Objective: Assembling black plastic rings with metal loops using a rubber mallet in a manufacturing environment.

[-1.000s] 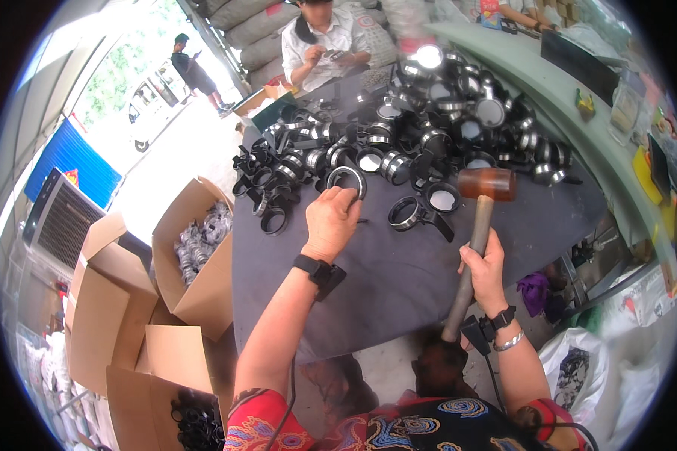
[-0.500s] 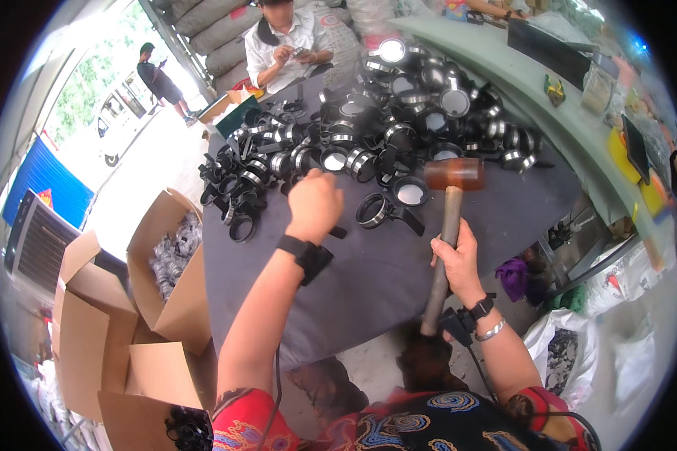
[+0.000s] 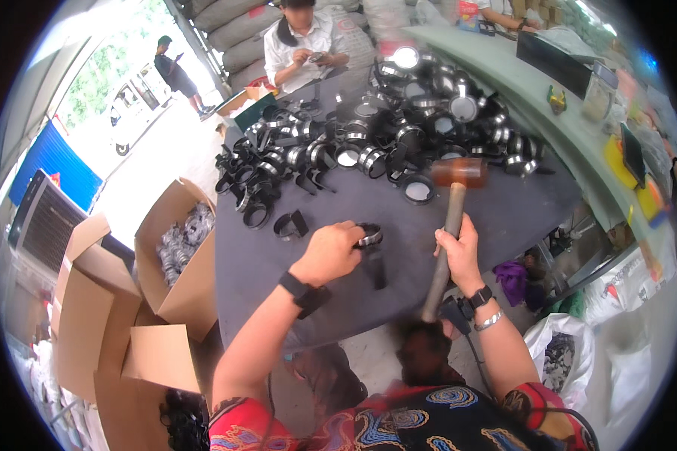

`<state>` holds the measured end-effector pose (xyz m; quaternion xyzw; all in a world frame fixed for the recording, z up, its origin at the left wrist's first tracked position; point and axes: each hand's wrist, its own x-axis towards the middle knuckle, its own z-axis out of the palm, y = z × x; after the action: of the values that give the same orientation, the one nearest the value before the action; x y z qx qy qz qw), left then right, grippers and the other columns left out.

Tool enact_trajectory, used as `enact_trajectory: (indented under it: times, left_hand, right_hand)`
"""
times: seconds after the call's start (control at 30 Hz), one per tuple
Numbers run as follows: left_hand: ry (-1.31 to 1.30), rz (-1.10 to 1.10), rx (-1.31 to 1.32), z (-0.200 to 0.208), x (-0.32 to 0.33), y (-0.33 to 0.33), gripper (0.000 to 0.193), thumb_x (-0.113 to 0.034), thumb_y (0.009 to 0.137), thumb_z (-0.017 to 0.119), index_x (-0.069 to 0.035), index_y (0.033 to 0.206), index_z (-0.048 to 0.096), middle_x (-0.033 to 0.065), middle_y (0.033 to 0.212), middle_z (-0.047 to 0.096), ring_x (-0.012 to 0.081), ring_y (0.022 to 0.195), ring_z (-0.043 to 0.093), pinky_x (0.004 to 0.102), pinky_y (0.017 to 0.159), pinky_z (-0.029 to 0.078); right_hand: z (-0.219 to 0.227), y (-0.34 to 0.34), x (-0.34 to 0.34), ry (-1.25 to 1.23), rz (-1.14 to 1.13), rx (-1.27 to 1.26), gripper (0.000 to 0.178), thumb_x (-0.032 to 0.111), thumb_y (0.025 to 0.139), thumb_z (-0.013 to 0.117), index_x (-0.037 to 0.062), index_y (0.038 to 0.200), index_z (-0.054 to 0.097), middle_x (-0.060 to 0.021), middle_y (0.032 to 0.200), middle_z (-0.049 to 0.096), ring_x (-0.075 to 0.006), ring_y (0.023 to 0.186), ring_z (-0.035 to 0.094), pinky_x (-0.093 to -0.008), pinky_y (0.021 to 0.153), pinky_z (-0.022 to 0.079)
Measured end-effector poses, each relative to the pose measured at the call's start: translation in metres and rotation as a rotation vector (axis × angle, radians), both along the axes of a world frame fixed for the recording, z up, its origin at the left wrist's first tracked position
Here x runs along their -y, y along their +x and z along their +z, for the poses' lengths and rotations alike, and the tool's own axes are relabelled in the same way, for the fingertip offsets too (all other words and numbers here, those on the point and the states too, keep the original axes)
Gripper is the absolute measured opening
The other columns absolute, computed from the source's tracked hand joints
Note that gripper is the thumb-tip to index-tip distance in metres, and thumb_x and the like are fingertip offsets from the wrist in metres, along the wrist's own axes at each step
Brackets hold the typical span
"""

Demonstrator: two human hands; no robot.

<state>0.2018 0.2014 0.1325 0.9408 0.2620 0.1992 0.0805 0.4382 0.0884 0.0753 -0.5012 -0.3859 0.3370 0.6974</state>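
Note:
My left hand [image 3: 329, 252] is closed, its fingertips pinching the rim of a black ring-shaped part with a flat handle [image 3: 374, 272] over the near middle of the table. The handle hangs toward me. My right hand [image 3: 461, 252] is wrapped around the wooden handle of a mallet [image 3: 459, 173] with an amber-brown head. The head is up, apart from my left hand, above the table's right side. Farther off lies a heap of black ring parts with silver bands [image 3: 308, 154]. One ring with a pale disc [image 3: 417, 189] rests near the mallet head, and a lone ring part [image 3: 290, 224] lies left of centre.
Cardboard boxes [image 3: 166, 263] stand left of the dark-covered table [image 3: 278, 331]; one holds wrapped metal parts. A person in white [image 3: 305, 49] sits across the table, handling a small object. A pale green bench [image 3: 504, 71] runs along the right. A white sack [image 3: 560, 353] stands on the floor at right.
My left hand has come nearer to me and now holds a ring part that was lying on the table. The lone ring part at left now shows. My right hand still holds the mallet.

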Motion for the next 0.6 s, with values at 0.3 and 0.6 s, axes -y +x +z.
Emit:
enact_trajectory:
  times: [0.3,0.6]
  left_hand:
    - [-0.056,0.423,0.309,-0.020,0.044,-0.068,0.021,-0.011,0.079,0.062,-0.002,0.098,0.063,0.0186,0.103,0.065,0.0384,0.085,0.063,0.0449,0.072,0.051]
    - [-0.301,0.651,0.348,-0.051,0.074,-0.036,0.039,-0.033,0.088,0.059,0.001,0.070,0.063,0.0183,0.066,0.062,0.0348,0.063,0.062,0.0410,0.059,0.047]
  right_hand:
    - [-0.001,-0.001,-0.005,0.018,-0.017,0.052,0.036,0.010,0.083,0.061,-0.0023,0.114,0.048,-0.0032,0.073,0.053,-0.0110,0.057,0.054,-0.0262,0.051,0.049]
    - [-0.006,0.001,-0.006,0.061,-0.032,0.042,0.040,0.009,0.081,0.062,-0.0027,0.117,0.049,-0.0033,0.074,0.053,-0.0111,0.056,0.053,-0.0269,0.050,0.050]
